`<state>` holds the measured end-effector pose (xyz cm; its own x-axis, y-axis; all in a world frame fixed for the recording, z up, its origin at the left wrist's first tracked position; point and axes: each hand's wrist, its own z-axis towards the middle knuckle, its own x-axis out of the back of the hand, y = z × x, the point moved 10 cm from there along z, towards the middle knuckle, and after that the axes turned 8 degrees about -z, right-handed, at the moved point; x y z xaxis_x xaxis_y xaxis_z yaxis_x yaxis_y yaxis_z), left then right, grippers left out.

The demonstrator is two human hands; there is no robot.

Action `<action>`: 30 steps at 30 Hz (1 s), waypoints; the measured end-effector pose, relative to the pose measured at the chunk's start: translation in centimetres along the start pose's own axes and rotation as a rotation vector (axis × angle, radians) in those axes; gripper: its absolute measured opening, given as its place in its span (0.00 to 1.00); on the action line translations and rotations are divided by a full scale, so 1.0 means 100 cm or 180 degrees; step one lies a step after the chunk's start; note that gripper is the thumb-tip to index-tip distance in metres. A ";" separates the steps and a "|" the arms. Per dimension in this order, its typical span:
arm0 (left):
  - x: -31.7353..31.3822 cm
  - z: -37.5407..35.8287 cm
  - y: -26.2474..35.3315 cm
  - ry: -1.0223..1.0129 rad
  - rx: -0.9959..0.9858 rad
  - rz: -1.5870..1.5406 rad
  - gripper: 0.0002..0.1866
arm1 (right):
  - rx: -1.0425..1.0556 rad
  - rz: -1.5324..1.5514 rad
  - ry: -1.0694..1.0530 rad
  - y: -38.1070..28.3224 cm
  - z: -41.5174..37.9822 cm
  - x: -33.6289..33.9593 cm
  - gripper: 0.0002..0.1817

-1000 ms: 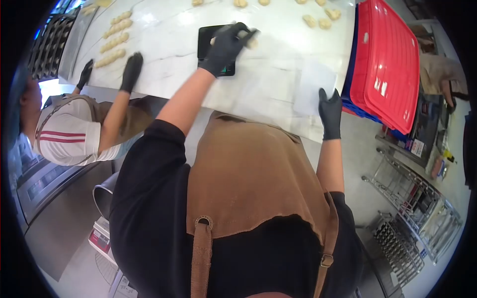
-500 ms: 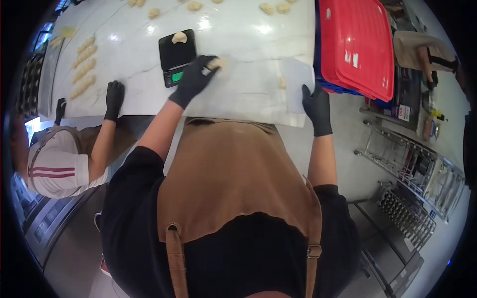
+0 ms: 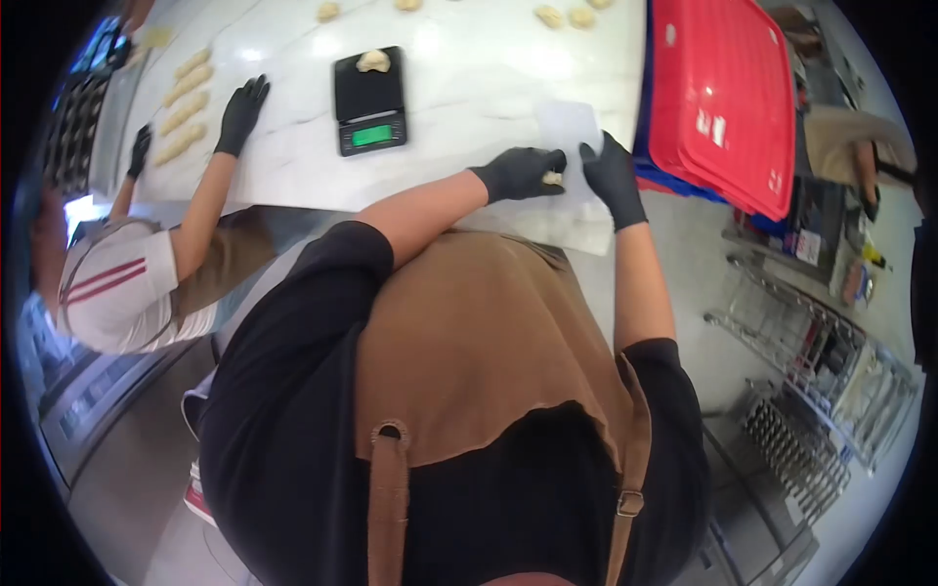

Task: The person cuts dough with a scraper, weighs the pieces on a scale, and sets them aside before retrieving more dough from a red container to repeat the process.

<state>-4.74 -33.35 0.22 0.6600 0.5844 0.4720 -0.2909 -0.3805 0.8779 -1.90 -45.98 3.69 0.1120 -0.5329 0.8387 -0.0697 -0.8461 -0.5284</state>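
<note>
Near the table's front right, my left hand (image 3: 525,176), in a black glove, is closed around a small piece of dough (image 3: 552,179). Just right of it, my right hand (image 3: 615,179), also black-gloved, grips the edge of a whitish translucent scraper (image 3: 570,127). Farther left stands a black scale (image 3: 370,103) with a lit green display, and a lump of dough (image 3: 373,62) lies on its plate.
Several dough twists (image 3: 182,113) lie on the marble table (image 3: 293,127) at the left, beside a co-worker's gloved hands. More dough pieces (image 3: 582,18) sit at the far edge. A red lid (image 3: 723,107) covers blue crates at the right. Another person stands beyond.
My left hand has moved right, from beside the scale to beside my right hand, with dough in it. The view has shifted a little. The co-worker's hands have moved beside the twists.
</note>
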 end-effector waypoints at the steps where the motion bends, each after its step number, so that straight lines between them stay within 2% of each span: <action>1: 0.020 -0.009 0.000 0.0169 0.0243 0.0156 0.15 | -0.0057 0.0016 0.0049 0.000 0.002 -0.001 0.22; 3: 0.093 -0.040 -0.020 0.1029 0.0549 0.0054 0.17 | -0.0159 0.0134 0.0199 0.008 -0.007 -0.007 0.22; 6: 0.205 -0.107 -0.048 0.2150 0.0736 0.0233 0.16 | -0.0363 0.0934 0.0052 0.005 -0.033 -0.007 0.20; 8: 0.247 -0.138 -0.065 0.2399 0.0485 -0.0041 0.14 | -0.0465 0.1327 0.0126 0.013 -0.042 -0.007 0.18; 10: 0.268 -0.153 -0.080 0.2352 0.0094 0.0890 0.16 | -0.0523 0.1278 0.0198 0.016 -0.048 0.001 0.17; 11: 0.285 -0.159 -0.067 0.2568 0.0157 0.0694 0.20 | -0.0568 0.1248 0.0252 0.017 -0.049 0.006 0.17; 12: 0.297 -0.159 -0.080 0.2748 0.0078 0.1213 0.20 | -0.0520 0.1224 0.0365 0.015 -0.049 0.014 0.17; 14: 0.307 -0.148 -0.097 0.2585 0.0960 0.1111 0.17 | -0.0455 0.1167 0.0560 0.012 -0.055 0.030 0.17; 16: 0.308 -0.125 -0.107 0.2095 0.0860 0.1297 0.16 | -0.0429 0.0828 0.0610 0.020 -0.054 0.035 0.19; 17: 0.298 -0.104 -0.105 0.1855 0.0757 0.1334 0.15 | -0.0362 0.0475 0.0670 0.011 -0.057 0.048 0.19; 18: 0.290 -0.098 -0.093 0.2192 0.0459 0.1176 0.15 | -0.0294 0.0125 0.0715 0.004 -0.060 0.059 0.19; 20: 0.239 -0.069 -0.045 0.1410 0.0275 0.0665 0.14 | -0.0263 -0.0189 0.0642 -0.001 -0.063 0.065 0.17; 21: 0.203 -0.061 -0.039 0.1281 0.0438 -0.0134 0.14 | -0.0160 -0.0442 0.0548 -0.007 -0.065 0.065 0.16; 22: 0.161 -0.043 -0.046 0.0971 -0.0218 -0.0297 0.15 | -0.0033 -0.0681 0.0451 -0.013 -0.064 0.062 0.15; 24: 0.101 -0.030 -0.005 0.0629 -0.0689 -0.0062 0.12 | 0.0114 -0.0957 0.0370 -0.007 -0.063 0.048 0.14; 25: 0.072 -0.019 -0.004 0.0451 -0.0683 -0.0095 0.12 | 0.0189 -0.1100 0.0331 -0.004 -0.063 0.042 0.13; 28: 0.022 0.000 -0.002 0.0576 -0.0670 0.0094 0.13 | 0.0183 -0.1131 0.0292 -0.008 -0.063 0.036 0.13; 30: 0.005 0.009 0.001 0.0429 -0.0686 0.0301 0.12 | -0.0025 -0.1130 0.0277 -0.006 -0.057 0.032 0.14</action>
<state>-3.80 -33.77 0.43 0.5290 0.6493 0.5465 -0.4971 -0.2848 0.8196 -7.19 -47.23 7.45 0.0458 -0.2038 0.9779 -0.0493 -0.9782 -0.2016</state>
